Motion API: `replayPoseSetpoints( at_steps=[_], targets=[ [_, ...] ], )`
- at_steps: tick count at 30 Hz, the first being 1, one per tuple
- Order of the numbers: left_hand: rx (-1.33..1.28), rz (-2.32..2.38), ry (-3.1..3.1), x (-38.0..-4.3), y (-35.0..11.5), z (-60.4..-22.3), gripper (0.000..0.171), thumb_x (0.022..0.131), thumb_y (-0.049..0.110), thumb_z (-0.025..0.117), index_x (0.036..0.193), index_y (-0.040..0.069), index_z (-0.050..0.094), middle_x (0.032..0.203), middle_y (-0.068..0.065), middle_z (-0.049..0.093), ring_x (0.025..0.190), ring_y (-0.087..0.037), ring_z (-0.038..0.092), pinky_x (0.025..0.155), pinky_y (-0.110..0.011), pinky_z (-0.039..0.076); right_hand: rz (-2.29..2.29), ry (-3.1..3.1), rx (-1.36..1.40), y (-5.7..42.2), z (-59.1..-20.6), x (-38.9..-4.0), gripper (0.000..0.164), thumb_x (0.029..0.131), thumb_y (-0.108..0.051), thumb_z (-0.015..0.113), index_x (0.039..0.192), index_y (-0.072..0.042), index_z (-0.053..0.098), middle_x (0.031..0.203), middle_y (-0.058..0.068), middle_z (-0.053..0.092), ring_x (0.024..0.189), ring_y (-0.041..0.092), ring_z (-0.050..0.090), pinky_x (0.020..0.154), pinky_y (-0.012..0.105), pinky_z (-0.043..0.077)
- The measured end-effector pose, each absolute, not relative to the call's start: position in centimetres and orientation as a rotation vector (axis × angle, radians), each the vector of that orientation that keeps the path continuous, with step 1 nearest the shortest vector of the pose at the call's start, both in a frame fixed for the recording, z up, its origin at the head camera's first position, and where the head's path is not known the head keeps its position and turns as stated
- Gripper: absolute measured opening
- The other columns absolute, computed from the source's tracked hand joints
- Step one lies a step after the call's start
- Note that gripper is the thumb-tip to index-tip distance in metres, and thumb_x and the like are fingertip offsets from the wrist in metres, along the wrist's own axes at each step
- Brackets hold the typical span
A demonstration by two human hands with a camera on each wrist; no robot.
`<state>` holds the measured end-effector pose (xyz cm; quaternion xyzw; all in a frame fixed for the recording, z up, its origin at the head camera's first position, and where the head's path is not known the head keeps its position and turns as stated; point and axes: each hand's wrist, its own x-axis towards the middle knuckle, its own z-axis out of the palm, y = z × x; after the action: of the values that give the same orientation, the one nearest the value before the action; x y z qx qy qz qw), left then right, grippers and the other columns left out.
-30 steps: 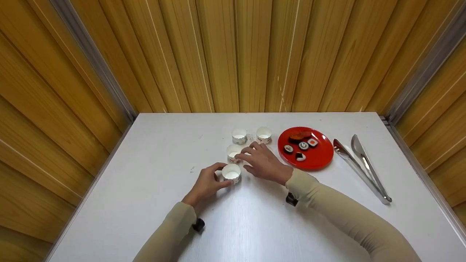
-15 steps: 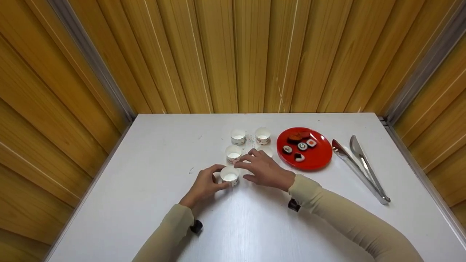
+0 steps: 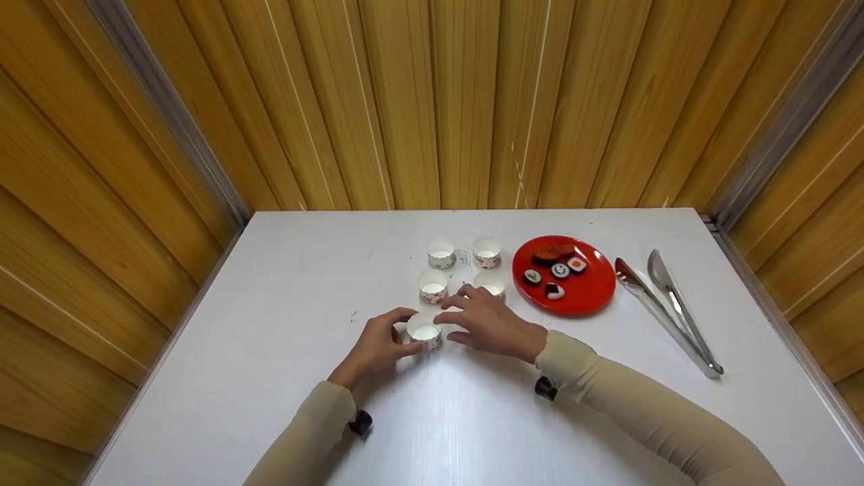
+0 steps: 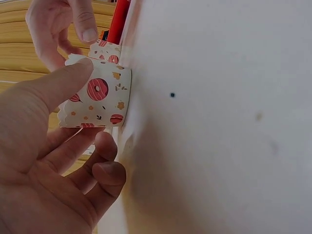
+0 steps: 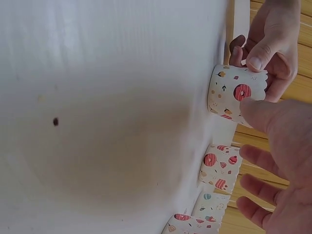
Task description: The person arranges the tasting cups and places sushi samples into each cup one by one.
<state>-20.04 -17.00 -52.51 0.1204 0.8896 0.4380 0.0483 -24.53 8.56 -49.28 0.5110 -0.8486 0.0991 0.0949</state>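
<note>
My left hand (image 3: 379, 343) holds a white paper baking cup (image 3: 425, 335) by its side, thumb in front and fingers behind. Red doughnut prints and a scalloped rim show on this cup (image 4: 100, 92) in the left wrist view. My right hand (image 3: 498, 327) is at its right side, index fingertip right at the rim, the other fingers loosely spread. Behind stand more upright baking cups: one (image 3: 433, 291) just beyond the held cup, another (image 3: 491, 286) partly hidden by my right hand, and two at the back, left (image 3: 442, 255) and right (image 3: 487, 254).
Right of the cups lies a red plate (image 3: 588, 297) with several small sushi pieces (image 3: 559, 271) on it. Metal tongs (image 3: 682, 324) lie farther right. Wood-patterned panels (image 3: 466, 101) rise behind the white table (image 3: 317, 270).
My right hand has drawn back toward me from the middle cups to the front cup, uncovering the middle-right cup. My left hand and its cup have shifted slightly toward me.
</note>
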Motion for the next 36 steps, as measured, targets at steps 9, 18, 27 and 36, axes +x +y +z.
replayPoseSetpoints(
  at_steps=[9, 18, 27, 36],
  targets=[
    [0.408, 1.333, 2.722, -19.89, -17.24, -52.53, 0.054, 0.084, 0.03, 0.087, 0.132, 0.015, 0.066, 0.129, -0.005, 0.068, 0.078, -0.019, 0.058, 0.066, -0.028, 0.046, 0.326, -2.461, 1.538, 8.25, -49.68, -24.12, 0.022, 0.096, -0.023, 0.075, 0.118, -0.024, 0.077, 0.124, 0.003, 0.069, 0.112, 0.027, 0.057, 0.09, 0.045, 0.049],
    [0.455, 1.375, 2.711, -19.93, -17.33, -52.78, 0.054, 0.085, 0.024, 0.087, 0.132, 0.01, 0.065, 0.127, -0.007, 0.068, 0.076, -0.019, 0.058, 0.064, -0.025, 0.046, 0.341, -2.412, 1.534, 8.0, -49.72, -23.77, 0.014, 0.097, -0.02, 0.073, 0.11, -0.024, 0.078, 0.117, 0.002, 0.07, 0.105, 0.025, 0.059, 0.084, 0.043, 0.048],
    [0.449, 1.384, 2.712, -19.98, -17.24, -52.87, 0.054, 0.084, 0.022, 0.087, 0.132, 0.01, 0.065, 0.126, -0.007, 0.068, 0.076, -0.018, 0.058, 0.065, -0.026, 0.046, 0.337, -2.396, 1.541, 7.76, -49.86, -23.83, 0.011, 0.098, -0.02, 0.072, 0.106, -0.022, 0.078, 0.115, 0.003, 0.07, 0.103, 0.026, 0.059, 0.083, 0.044, 0.048],
    [0.423, 1.378, 2.713, -19.92, -17.24, -52.81, 0.053, 0.084, 0.023, 0.088, 0.13, 0.012, 0.066, 0.126, -0.006, 0.068, 0.077, -0.019, 0.058, 0.066, -0.025, 0.046, 0.35, -2.398, 1.546, 7.65, -49.84, -23.8, 0.012, 0.097, -0.018, 0.072, 0.105, -0.021, 0.08, 0.115, 0.004, 0.072, 0.102, 0.026, 0.059, 0.084, 0.043, 0.048]
  ],
)
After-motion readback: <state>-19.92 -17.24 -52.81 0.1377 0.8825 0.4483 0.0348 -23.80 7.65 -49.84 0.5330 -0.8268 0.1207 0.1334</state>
